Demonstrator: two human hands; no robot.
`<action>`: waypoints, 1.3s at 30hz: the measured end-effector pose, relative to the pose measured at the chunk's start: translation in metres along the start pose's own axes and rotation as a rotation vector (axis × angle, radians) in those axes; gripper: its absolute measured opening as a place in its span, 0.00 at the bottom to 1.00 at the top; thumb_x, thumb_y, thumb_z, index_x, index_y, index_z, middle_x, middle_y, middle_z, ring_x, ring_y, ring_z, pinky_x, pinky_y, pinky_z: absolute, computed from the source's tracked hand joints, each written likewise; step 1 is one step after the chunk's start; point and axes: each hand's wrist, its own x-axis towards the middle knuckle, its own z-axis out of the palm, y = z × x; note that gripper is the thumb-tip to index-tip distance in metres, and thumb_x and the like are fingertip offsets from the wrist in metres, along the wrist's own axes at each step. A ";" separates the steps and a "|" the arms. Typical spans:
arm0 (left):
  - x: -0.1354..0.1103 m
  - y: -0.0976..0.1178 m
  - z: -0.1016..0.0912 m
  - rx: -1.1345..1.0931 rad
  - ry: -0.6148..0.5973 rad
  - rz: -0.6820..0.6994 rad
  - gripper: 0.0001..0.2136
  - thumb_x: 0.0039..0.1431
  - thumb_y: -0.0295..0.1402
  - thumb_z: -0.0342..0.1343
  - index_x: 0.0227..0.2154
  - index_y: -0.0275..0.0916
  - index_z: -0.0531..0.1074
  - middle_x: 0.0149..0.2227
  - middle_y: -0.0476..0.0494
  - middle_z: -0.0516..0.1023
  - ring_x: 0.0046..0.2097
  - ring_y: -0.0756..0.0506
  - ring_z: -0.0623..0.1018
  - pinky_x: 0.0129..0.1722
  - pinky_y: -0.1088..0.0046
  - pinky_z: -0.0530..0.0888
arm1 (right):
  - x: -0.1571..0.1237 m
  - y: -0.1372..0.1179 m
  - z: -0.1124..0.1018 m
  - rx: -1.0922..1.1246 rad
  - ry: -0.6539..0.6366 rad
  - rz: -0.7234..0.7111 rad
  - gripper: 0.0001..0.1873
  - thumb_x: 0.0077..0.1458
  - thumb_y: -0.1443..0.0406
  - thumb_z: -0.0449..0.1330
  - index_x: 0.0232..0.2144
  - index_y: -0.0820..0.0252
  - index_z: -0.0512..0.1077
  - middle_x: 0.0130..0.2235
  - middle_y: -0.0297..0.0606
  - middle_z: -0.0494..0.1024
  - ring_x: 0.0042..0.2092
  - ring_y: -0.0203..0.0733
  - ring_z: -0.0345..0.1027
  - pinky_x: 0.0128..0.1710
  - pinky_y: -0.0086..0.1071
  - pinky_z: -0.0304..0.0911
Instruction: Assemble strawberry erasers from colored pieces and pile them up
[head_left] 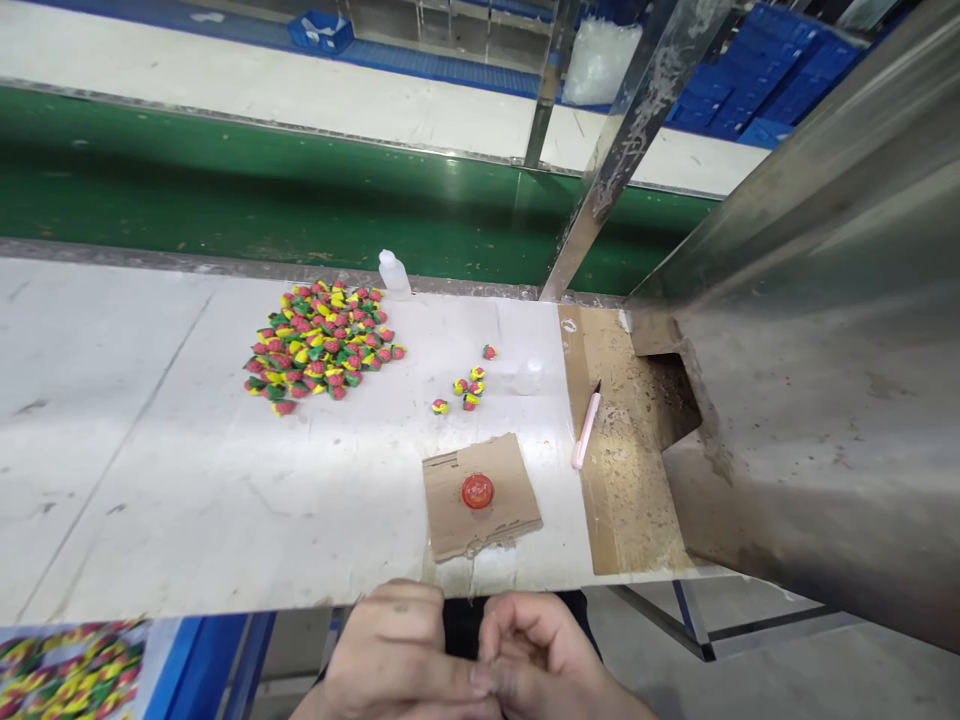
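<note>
Below near edge of tabletop (150, 480): left hand (396, 650) and right hand (549, 652) touching, fingers curled; cannot tell if anything pinched between. Straight ahead, red cap (478, 491) on cardboard scrap (450, 525); round, no long axis, about equally near both hands.

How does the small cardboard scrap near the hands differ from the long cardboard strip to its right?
The cardboard scrap is small, ragged-edged, askew, and carries a red round piece; the cardboard strip is longer, straight-edged, dirt-speckled, and carries a pink tool. Both lie flat on the white table.
</note>
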 end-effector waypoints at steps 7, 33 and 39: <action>-0.012 -0.009 0.009 -0.183 0.103 -0.031 0.03 0.68 0.37 0.63 0.40 0.47 0.81 0.17 0.56 0.68 0.17 0.51 0.65 0.20 0.71 0.64 | 0.007 0.005 0.001 -0.107 -0.083 0.038 0.33 0.51 0.40 0.72 0.27 0.58 0.63 0.20 0.21 0.55 0.20 0.24 0.42 0.19 0.22 0.40; -0.024 -0.009 -0.022 -0.181 0.406 -0.876 0.06 0.49 0.28 0.71 0.30 0.46 0.89 0.37 0.41 0.91 0.37 0.40 0.90 0.37 0.77 0.85 | 0.044 -0.049 -0.051 -1.919 0.371 -0.719 0.16 0.78 0.64 0.45 0.42 0.60 0.70 0.36 0.38 0.79 0.30 0.43 0.75 0.27 0.36 0.58; -0.030 -0.011 -0.023 -0.451 0.473 -0.954 0.12 0.43 0.23 0.75 0.31 0.46 0.88 0.31 0.46 0.90 0.29 0.47 0.87 0.31 0.81 0.83 | 0.044 -0.048 -0.050 -1.905 0.367 -0.700 0.15 0.78 0.63 0.44 0.43 0.59 0.70 0.37 0.37 0.79 0.30 0.43 0.76 0.27 0.35 0.58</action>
